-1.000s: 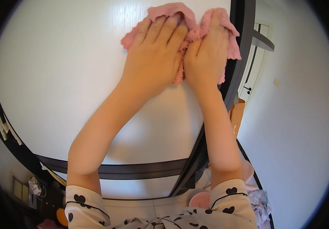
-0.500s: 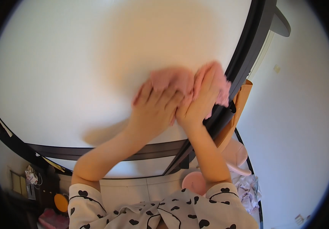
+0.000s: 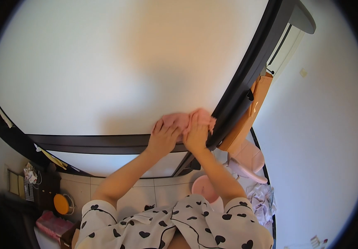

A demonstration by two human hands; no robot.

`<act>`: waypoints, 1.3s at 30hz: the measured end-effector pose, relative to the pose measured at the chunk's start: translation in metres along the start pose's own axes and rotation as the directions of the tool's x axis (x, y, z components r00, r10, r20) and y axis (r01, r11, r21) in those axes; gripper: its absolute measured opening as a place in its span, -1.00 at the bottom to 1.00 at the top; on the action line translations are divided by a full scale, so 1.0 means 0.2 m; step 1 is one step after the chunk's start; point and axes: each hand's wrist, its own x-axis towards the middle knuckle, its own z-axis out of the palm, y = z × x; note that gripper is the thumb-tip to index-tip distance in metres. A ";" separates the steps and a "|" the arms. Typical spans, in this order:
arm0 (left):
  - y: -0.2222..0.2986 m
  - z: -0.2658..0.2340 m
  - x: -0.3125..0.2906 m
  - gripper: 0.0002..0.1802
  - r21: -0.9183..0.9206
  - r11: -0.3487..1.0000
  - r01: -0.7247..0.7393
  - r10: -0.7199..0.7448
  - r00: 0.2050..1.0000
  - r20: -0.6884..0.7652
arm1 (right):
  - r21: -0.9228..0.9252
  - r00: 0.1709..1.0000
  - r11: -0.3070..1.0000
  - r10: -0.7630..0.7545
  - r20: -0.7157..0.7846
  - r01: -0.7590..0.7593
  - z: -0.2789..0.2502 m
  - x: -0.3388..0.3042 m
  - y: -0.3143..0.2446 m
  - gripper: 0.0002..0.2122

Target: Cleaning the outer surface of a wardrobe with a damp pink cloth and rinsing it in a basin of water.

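Observation:
A crumpled pink cloth (image 3: 175,120) is pressed against the large white panel (image 3: 62,83), at its lower right corner by the dark frame. My left hand (image 3: 163,140) lies over the left part of the cloth, fingers bent onto it and holding it to the surface. Close beside it, my right hand (image 3: 196,137) grips the cloth's right part, a frayed end sticking out past the fingers. Both palms are hidden from view. A soft shadow of my arms and head falls on the panel.
A dark frame (image 3: 75,144) borders the panel below. A cardboard piece (image 3: 245,118) leans beyond its right edge. On the tiled floor stand a pink basin (image 3: 206,186) and a pink seat (image 3: 247,159), beside crumpled fabric (image 3: 262,203). An orange round stool (image 3: 61,203) is lower left.
Both hands and the cloth have moved down along the panel to its bottom edge, with the cloth bunched closer together. The view has shifted slightly.

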 end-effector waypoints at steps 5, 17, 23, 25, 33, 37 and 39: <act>-0.02 -0.30 0.60 -0.69 0.055 0.997 0.056 -0.038 0.957 -0.289 | 0.094 0.962 0.995 0.069 -0.263 -0.046 -0.29 0.62 -0.05 -0.44; 0.00 0.10 -0.10 -0.71 0.023 1.000 -0.011 0.013 0.999 -0.049 | 0.050 0.995 0.998 0.039 -0.094 -0.034 0.16 -0.14 -0.01 -0.42; 0.08 0.32 -0.32 -0.72 -0.020 0.998 0.062 -0.062 0.998 0.009 | 0.006 0.995 0.997 0.074 -0.062 -0.074 0.34 -0.50 0.07 -0.41; 0.09 0.34 -0.37 -0.71 0.011 1.000 0.019 -0.020 0.989 0.145 | 0.130 0.990 0.982 0.138 -0.016 -0.134 0.32 -0.54 0.05 -0.40; 0.19 0.23 -0.35 -0.68 -0.164 0.985 0.063 -0.039 0.988 0.147 | 0.162 0.973 0.965 0.184 0.141 -0.206 0.06 -0.52 -0.05 -0.43; 0.27 0.09 -0.43 -0.64 -0.512 0.766 0.390 -0.253 0.914 0.318 | 0.433 0.944 0.839 0.275 0.183 -0.329 -0.10 -0.56 -0.21 -0.45; 0.31 -0.01 -0.46 -0.61 -0.575 0.681 0.454 -0.413 0.886 0.210 | 0.500 0.958 0.819 0.212 0.193 -0.282 -0.18 -0.40 -0.31 -0.49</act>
